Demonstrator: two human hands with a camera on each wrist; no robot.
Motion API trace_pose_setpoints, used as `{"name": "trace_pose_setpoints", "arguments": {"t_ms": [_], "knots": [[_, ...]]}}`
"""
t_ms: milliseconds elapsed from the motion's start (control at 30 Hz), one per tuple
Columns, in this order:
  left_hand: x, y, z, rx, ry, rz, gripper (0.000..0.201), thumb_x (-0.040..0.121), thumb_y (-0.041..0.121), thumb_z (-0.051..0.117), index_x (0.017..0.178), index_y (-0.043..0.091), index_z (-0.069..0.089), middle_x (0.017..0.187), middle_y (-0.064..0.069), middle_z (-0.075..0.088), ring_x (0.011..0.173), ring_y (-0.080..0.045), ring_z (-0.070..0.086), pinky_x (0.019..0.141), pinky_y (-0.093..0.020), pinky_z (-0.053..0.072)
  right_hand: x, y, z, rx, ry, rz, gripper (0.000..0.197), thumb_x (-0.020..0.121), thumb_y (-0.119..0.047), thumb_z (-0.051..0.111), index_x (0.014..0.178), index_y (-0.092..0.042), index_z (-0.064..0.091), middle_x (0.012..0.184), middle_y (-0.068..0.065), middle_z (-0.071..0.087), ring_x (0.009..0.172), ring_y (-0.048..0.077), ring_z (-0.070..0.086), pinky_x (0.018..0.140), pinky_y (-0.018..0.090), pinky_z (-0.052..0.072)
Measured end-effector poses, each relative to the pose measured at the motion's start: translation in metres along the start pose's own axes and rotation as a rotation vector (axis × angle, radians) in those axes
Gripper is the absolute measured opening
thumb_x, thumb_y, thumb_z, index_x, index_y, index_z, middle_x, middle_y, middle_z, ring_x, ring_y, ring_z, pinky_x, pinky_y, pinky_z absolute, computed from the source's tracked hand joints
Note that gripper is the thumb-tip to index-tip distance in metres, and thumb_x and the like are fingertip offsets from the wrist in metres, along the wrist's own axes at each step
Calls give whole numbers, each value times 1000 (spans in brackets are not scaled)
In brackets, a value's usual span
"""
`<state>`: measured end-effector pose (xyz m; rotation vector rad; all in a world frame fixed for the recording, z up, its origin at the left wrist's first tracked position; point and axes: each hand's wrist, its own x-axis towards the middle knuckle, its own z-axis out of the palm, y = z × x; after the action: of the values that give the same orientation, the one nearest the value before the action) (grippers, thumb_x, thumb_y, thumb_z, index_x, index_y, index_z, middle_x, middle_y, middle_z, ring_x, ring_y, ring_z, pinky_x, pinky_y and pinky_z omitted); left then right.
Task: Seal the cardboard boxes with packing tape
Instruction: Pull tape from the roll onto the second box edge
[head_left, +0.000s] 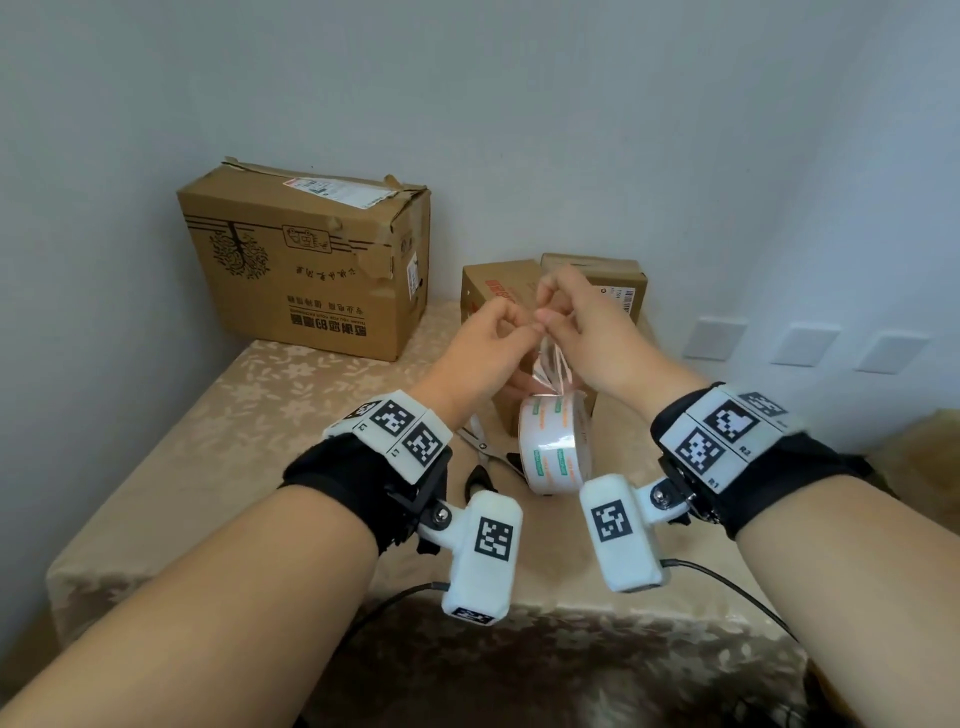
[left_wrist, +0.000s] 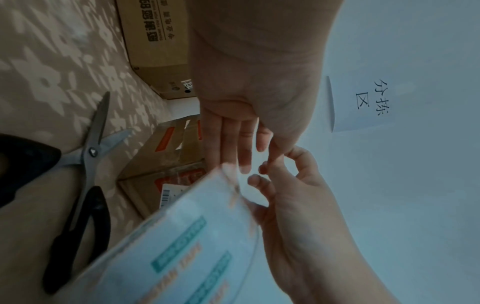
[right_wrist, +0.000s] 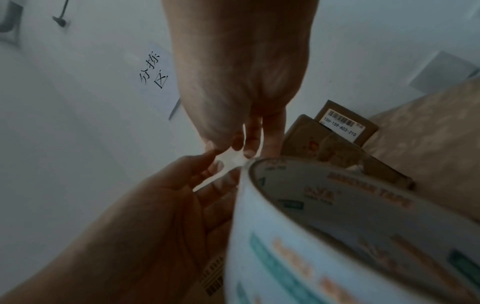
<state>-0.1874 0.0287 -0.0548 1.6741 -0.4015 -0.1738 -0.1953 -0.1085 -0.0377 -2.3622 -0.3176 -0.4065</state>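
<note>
Both hands are raised over the table. My left hand (head_left: 522, 328) and right hand (head_left: 545, 316) pinch the free end of the clear packing tape between thumb and fingers, fingertips almost touching. A crinkled strip of tape (head_left: 545, 366) runs down from them to the white printed tape roll (head_left: 557, 441), which hangs below the hands. The roll (left_wrist: 182, 246) fills the lower part of both wrist views. Behind the hands stand two small cardboard boxes (head_left: 491, 291) (head_left: 602, 278). A larger box (head_left: 306, 260) with torn top flaps stands at the back left.
Black-handled scissors (head_left: 483, 452) lie open on the patterned tablecloth (head_left: 234, 415) just left of the roll. The table sits in a corner between two walls. A paper sign (left_wrist: 363, 102) is stuck on the wall. Wall plates (head_left: 800, 345) are at the right.
</note>
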Motion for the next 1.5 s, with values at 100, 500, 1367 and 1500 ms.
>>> {"name": "trace_pose_setpoints", "arguments": {"t_ms": [100, 500, 1367, 1500], "knots": [[-1, 3, 0, -24, -32, 4, 11, 99, 20, 50, 95, 12, 42, 75, -9, 63, 52, -19, 67, 51, -29, 55, -7, 3, 1, 109, 16, 56, 11, 99, -13, 46, 108, -20, 48, 85, 0, 52, 61, 13, 55, 49, 30, 51], [8, 14, 0, 102, 17, 156, 14, 101, 16, 43, 87, 18, 42, 83, -7, 57, 52, -10, 56, 48, -29, 54, -26, -11, 24, 249, 142, 264, 81, 86, -37, 52, 147, -44, 0, 159, 6, 16, 141, 27, 29, 115, 45, 26], [34, 8, -22, 196, 272, 47, 12, 88, 17, 67, 77, 12, 66, 75, 4, 65, 61, 2, 52, 71, -19, 42, -18, -6, 10, 374, 153, 517, 25, 88, -25, 66, 69, -19, 51, 75, 2, 64, 69, 16, 59, 63, 29, 46], [40, 3, -28, 230, 287, 34, 15, 90, 16, 63, 76, 15, 62, 73, 3, 62, 60, 0, 50, 61, -16, 40, -10, -11, 20, 363, 148, 551, 21, 83, -21, 66, 69, -22, 50, 88, 11, 70, 76, 30, 65, 74, 44, 55]]}}
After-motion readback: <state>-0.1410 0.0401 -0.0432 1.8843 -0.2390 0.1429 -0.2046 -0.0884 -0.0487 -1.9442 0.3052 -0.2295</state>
